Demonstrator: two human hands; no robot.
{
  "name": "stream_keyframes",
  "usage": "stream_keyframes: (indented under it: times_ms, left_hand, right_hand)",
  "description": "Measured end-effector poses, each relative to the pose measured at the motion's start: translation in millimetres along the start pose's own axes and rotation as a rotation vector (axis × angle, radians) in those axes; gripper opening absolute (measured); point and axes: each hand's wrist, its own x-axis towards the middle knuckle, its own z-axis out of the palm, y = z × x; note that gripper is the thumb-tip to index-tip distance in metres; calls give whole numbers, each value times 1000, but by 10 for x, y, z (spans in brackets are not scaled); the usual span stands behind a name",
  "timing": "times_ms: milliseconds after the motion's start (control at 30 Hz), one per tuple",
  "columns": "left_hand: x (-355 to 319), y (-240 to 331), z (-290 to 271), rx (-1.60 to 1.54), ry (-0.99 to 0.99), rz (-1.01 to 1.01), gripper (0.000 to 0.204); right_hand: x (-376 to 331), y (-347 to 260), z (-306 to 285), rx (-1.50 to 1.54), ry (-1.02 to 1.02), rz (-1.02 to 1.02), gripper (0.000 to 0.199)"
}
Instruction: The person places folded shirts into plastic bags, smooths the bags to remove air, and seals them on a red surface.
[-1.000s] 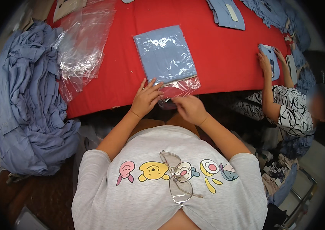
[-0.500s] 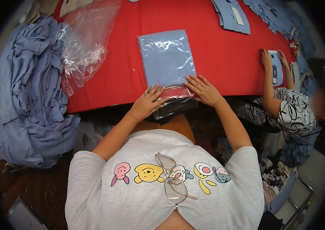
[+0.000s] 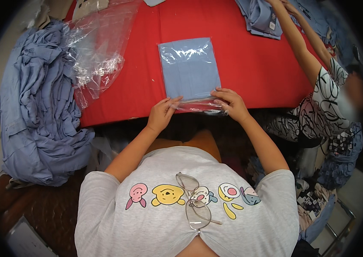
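A folded blue garment (image 3: 190, 73) lies flat inside a clear plastic bag (image 3: 186, 52) on the red tabletop in front of me. The bag's loose open end (image 3: 199, 107) is lifted and bunched along the table's near edge. My left hand (image 3: 162, 112) pinches this flap at its left corner, fingertips touching the garment's lower edge. At the opposite corner my right hand (image 3: 233, 104) grips the flap, with its index finger resting over the bag's edge. The thumbs are partly hidden by the plastic and fingers.
Clear plastic bags (image 3: 100, 55) lie at the table's left, beside a large heap of blue garments (image 3: 40, 103). Folded blue garments (image 3: 260, 21) sit at the far right. A co-worker's arms (image 3: 299, 40) reach across the right side toward them. The red table (image 3: 138, 85) ends just before me.
My hands went from lying flat on the bag to holding its flap, which has come up from hanging over the edge. The co-worker's arms moved farther away, placing a garment on the far stack.
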Motion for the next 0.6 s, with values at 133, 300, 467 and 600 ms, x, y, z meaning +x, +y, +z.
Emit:
stream_keyframes:
  times_ms: [133,300,467,600]
  left_hand:
    - [183,149,86,-393,166,-255,40]
    - [358,96,150,-378,274,-364,45]
    - [583,228,34,-207,263,-475,49]
    - [781,341,-81,-124,161,-630,43]
  right_hand:
    - [156,83,258,610,215,297,24]
    - [439,-148,449,331,344,500,33]
    - [645,-257,446,-88,342,627,46]
    - [753,-171,435,-344,304,644,41]
